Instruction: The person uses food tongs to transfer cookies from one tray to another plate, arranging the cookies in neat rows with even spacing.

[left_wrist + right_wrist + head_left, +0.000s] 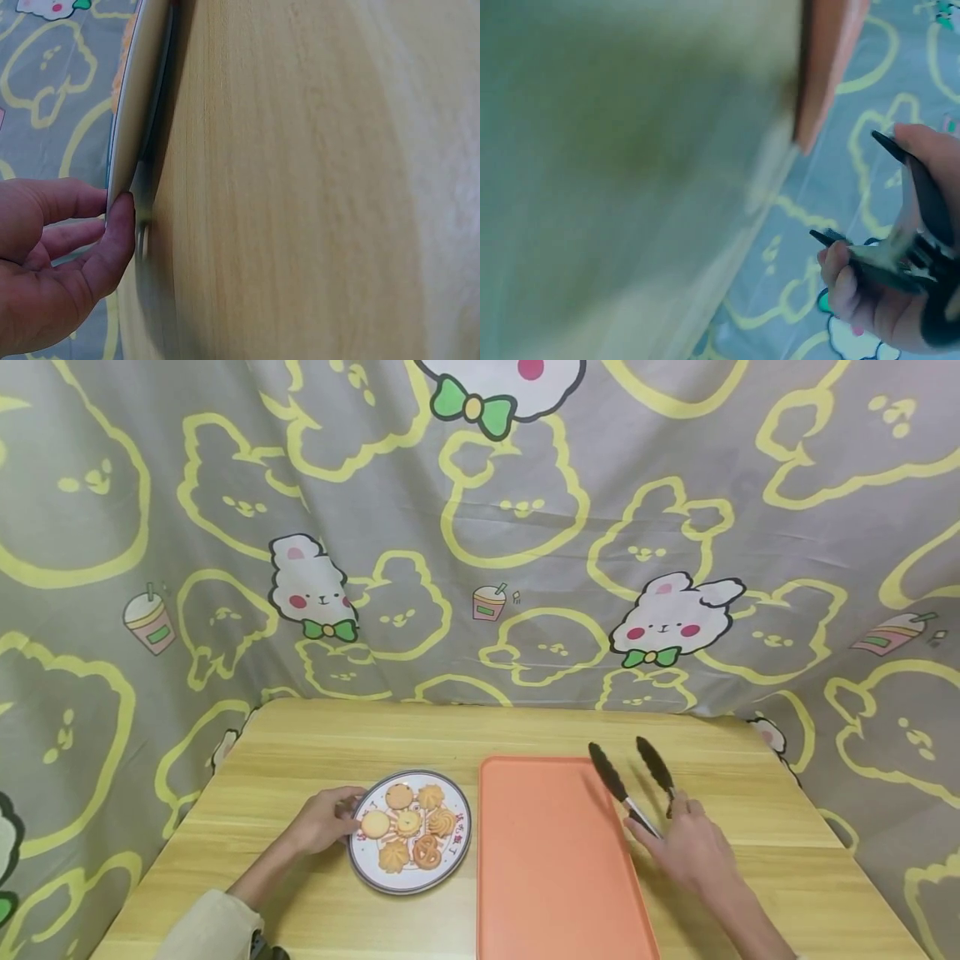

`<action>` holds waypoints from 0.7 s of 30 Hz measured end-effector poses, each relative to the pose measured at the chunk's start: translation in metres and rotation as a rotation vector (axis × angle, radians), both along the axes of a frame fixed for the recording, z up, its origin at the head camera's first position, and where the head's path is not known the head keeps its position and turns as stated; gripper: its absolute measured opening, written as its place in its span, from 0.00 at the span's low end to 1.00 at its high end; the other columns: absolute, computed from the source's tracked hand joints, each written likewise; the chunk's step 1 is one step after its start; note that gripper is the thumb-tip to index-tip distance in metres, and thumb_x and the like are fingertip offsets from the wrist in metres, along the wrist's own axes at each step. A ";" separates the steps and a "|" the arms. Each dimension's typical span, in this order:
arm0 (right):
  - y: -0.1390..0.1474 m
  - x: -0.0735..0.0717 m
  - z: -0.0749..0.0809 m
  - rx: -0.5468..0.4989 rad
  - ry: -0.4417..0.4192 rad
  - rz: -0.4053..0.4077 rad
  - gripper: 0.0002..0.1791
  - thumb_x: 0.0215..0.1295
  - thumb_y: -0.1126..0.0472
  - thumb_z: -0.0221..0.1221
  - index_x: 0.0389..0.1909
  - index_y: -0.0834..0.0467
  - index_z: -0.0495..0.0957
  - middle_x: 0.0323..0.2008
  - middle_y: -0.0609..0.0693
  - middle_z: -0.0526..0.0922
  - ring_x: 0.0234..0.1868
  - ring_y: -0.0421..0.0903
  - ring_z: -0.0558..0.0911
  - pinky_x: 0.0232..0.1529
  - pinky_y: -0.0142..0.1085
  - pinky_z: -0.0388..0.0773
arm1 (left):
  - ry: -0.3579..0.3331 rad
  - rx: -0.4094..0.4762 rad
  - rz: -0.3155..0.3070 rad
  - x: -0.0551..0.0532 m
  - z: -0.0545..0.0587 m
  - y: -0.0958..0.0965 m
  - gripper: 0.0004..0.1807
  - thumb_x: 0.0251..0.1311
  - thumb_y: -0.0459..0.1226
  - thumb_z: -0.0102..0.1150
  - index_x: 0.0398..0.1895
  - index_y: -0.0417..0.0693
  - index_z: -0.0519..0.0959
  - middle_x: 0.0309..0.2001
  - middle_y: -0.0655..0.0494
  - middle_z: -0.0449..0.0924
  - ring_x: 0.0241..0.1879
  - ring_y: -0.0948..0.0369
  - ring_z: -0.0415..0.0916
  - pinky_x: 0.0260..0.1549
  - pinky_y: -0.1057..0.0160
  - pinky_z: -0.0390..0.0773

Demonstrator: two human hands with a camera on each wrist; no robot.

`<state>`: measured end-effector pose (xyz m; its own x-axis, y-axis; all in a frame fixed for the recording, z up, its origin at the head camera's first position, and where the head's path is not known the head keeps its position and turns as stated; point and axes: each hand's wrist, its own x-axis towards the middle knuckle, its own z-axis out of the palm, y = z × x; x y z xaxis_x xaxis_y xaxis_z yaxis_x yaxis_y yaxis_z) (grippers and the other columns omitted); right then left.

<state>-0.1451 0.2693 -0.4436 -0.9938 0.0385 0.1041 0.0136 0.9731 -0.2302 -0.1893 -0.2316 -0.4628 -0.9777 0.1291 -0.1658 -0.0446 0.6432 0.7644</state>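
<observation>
A white plate point(375, 878) with a dark rim bears several cookies of different shapes, among them a pretzel-shaped cookie point(427, 852) and a plain round one point(376, 824). My left hand point(327, 821) pinches the plate's left rim between thumb and fingers; the left wrist view shows the plate point(129, 112) edge-on in that pinch. In my right hand point(696, 847) I grip a pair of kitchen tongs point(639, 817) with black tips. The tongs' arms are spread apart with nothing between them, over the right edge of an orange tray point(551, 852).
The tray lies just right of the plate on a wooden table point(360, 727). Behind the table and along its sides hangs a grey curtain point(420, 668) with yellow outlines and cartoon rabbits. A dark band point(266, 947) sits at the left wrist.
</observation>
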 end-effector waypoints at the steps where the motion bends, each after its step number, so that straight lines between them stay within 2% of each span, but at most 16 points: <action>1: 0.003 -0.001 -0.002 0.017 0.000 -0.012 0.58 0.59 0.28 0.49 0.60 0.84 0.56 0.48 0.82 0.69 0.41 0.75 0.76 0.37 0.60 0.79 | 0.000 0.000 0.000 0.000 0.000 0.000 0.29 0.50 0.25 0.61 0.59 0.32 0.70 0.44 0.41 0.75 0.33 0.59 0.75 0.22 0.66 0.83; 5: 0.013 -0.003 -0.005 0.047 -0.033 -0.059 0.61 0.60 0.27 0.45 0.57 0.88 0.55 0.47 0.85 0.68 0.39 0.74 0.76 0.30 0.56 0.79 | 0.000 0.000 0.003 0.000 0.000 -0.001 0.29 0.50 0.25 0.61 0.59 0.32 0.70 0.44 0.42 0.75 0.32 0.60 0.75 0.22 0.65 0.83; 8: 0.018 -0.005 -0.007 0.035 -0.093 -0.088 0.63 0.59 0.26 0.44 0.57 0.90 0.51 0.46 0.86 0.67 0.28 0.65 0.79 0.19 0.47 0.76 | 0.000 0.003 0.008 0.000 -0.001 -0.001 0.29 0.50 0.25 0.61 0.59 0.33 0.71 0.44 0.42 0.75 0.32 0.59 0.75 0.22 0.66 0.83; 10: 0.021 -0.005 -0.010 0.043 -0.125 -0.094 0.65 0.59 0.26 0.44 0.57 0.91 0.48 0.46 0.87 0.66 0.24 0.61 0.78 0.16 0.43 0.74 | -0.002 0.006 0.008 0.000 -0.002 0.000 0.28 0.50 0.25 0.61 0.59 0.33 0.71 0.44 0.42 0.75 0.32 0.59 0.75 0.22 0.66 0.83; 13: 0.025 -0.005 -0.014 0.060 -0.137 -0.094 0.65 0.59 0.27 0.45 0.55 0.93 0.47 0.45 0.89 0.64 0.25 0.64 0.78 0.18 0.46 0.76 | -0.001 0.006 0.007 0.000 -0.003 0.000 0.28 0.50 0.25 0.62 0.58 0.33 0.71 0.43 0.43 0.75 0.32 0.59 0.75 0.22 0.67 0.83; 16: 0.026 -0.005 -0.018 0.073 -0.149 -0.105 0.67 0.57 0.26 0.48 0.55 0.94 0.45 0.48 0.90 0.61 0.34 0.74 0.77 0.25 0.53 0.80 | -0.001 -0.006 0.003 0.000 -0.003 0.000 0.28 0.50 0.26 0.62 0.59 0.33 0.71 0.43 0.44 0.75 0.32 0.60 0.75 0.21 0.67 0.83; 21: 0.024 -0.008 -0.019 0.062 -0.193 -0.105 0.71 0.54 0.25 0.50 0.55 0.95 0.41 0.50 0.92 0.57 0.39 0.77 0.75 0.30 0.57 0.81 | 0.002 -0.017 0.010 0.001 -0.003 0.001 0.28 0.50 0.26 0.61 0.59 0.33 0.71 0.44 0.43 0.75 0.32 0.60 0.75 0.21 0.66 0.83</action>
<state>-0.1527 0.2932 -0.4621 -0.9864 0.1421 -0.0820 0.1534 0.9762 -0.1536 -0.1883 -0.2309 -0.4654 -0.9791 0.1170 -0.1663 -0.0497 0.6556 0.7535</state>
